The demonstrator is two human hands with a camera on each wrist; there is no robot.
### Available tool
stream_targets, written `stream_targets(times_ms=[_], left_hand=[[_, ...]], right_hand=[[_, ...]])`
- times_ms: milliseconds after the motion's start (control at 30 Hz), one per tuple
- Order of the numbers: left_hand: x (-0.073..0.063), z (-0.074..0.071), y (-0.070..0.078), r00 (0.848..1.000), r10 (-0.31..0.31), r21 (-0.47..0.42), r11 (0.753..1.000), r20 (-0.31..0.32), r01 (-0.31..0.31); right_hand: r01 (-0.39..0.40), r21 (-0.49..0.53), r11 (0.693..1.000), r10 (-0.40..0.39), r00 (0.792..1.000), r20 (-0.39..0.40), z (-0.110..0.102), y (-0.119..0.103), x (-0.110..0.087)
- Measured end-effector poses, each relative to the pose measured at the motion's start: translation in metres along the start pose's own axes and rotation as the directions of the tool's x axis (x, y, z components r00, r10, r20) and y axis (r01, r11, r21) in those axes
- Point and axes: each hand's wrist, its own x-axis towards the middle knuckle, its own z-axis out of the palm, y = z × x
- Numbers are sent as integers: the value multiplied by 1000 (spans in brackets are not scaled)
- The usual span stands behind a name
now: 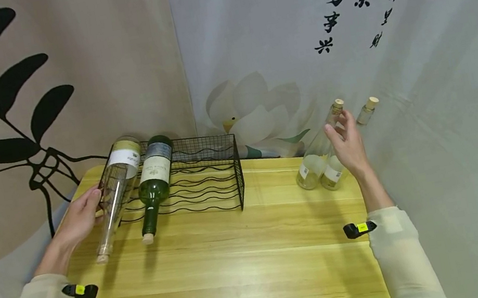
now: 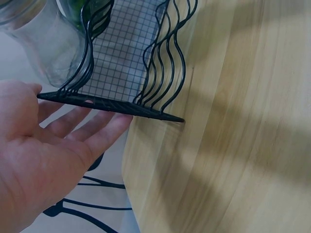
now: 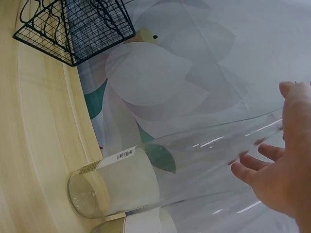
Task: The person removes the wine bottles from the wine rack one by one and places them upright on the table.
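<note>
At the left of the table, a black wire wine rack (image 1: 205,175) bears a clear glass bottle (image 1: 114,196) and a green wine bottle (image 1: 154,190), both lying with corked necks toward me. My left hand (image 1: 81,215) touches the rack's left end. In the left wrist view, that hand's extended fingers (image 2: 99,128) rest against the black end frame. At the back right, a clear corked bottle (image 1: 313,165) stands on the table, and my right hand (image 1: 348,144) holds its neck between thumb and fingers. A second clear corked bottle (image 1: 332,174) stands beside it, partly hidden by that hand.
The wooden table (image 1: 222,273) reaches from the rack to the standing bottles. Behind it hangs a pale cloth (image 1: 247,26) with dark characters and a lotus print. A dark leaf design (image 1: 10,87) shows at the left.
</note>
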Motion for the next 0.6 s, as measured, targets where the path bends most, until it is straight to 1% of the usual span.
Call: stream_targets(times_ms=[300,467,600], left_hand=[[-1,1,1,1000,4,-20,1000,0,-4],[0,0,-1,1000,1,-23,1000,1,-1],[0,0,-2,1000,-4,-24,1000,3,4]], right_hand=[[84,15,996,-83,996,-37,4,-1,-8],[103,24,994,-101,992,-69,4,-4,-13],[119,-3,993,-119,988,-100,4,-9,-21]])
